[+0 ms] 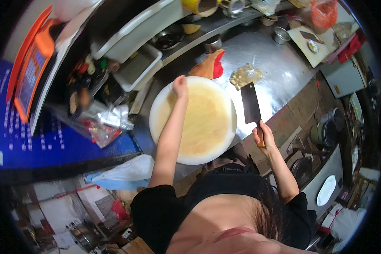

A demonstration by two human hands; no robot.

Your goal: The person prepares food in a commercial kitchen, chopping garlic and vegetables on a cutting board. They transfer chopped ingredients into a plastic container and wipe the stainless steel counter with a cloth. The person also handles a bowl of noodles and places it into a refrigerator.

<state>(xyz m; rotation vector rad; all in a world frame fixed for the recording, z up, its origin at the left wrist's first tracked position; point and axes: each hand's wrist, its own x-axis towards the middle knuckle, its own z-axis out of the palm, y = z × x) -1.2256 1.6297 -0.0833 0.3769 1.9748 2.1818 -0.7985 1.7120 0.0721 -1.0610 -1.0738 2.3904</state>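
Note:
My right hand (265, 137) grips the wooden handle of a cleaver (251, 103). Its broad dark blade points away from me, over the steel worktop (281, 60) to the right of a thick round cutting board (203, 123). The board is white at the rim and stained yellow across its bare top. My left hand (180, 86) is at the board's far left rim, its forearm crossing the board; the fingers are too foreshortened to tell whether they hold anything. An orange and red cloth (209, 66) lies just behind the board. Beyond the blade tip sits a clear bag of pale pieces (246, 76).
A white rectangular tub (139, 68) and a dark bowl (168, 38) stand at the back left. An orange scale (35, 73) is at far left. Another knife (311, 37) lies on a white board (300, 44) near a metal cup (281, 35). Pots (324, 131) stand at right.

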